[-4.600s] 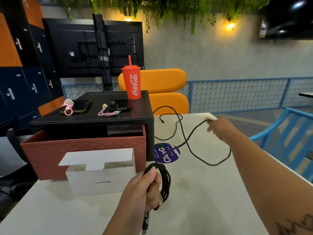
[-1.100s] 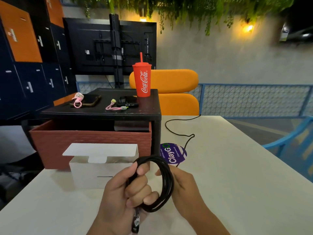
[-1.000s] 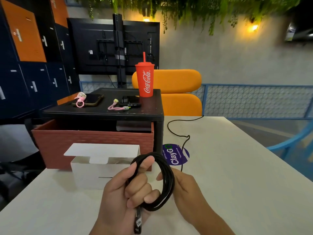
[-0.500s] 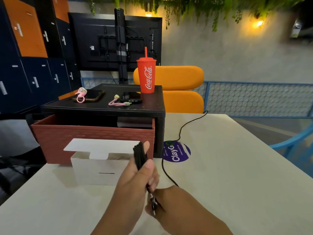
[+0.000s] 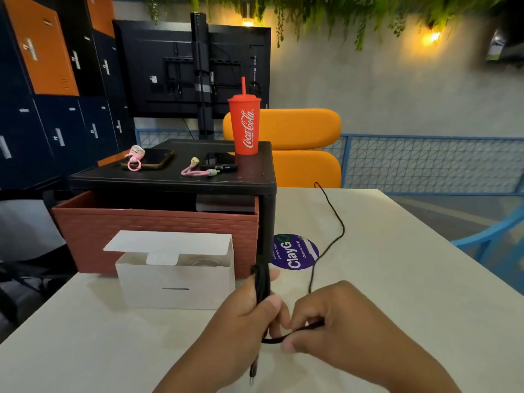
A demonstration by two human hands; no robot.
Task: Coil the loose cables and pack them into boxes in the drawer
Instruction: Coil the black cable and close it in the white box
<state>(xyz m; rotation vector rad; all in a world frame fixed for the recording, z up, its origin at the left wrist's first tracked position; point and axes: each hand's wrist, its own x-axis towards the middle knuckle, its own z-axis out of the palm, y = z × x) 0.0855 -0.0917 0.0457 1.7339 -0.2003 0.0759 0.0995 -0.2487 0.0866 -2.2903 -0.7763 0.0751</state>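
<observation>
The black cable coil point(image 5: 262, 287) is held upright in the left hand point(image 5: 238, 324), whose fingers are curled round it. One strand is pinched by the right hand point(image 5: 343, 321), at 3 o'clock of the coil. The loose tail point(image 5: 336, 217) is laid over the table point(image 5: 397, 279) toward 1 o'clock. The open white box point(image 5: 175, 282) is seen at 10 o'clock, before the red-brown drawer point(image 5: 156, 231).

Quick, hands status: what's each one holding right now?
Left hand: closed, grip around the flattened black cable coil.
Right hand: closed, pinching the cable's loose strand beside the coil.
</observation>
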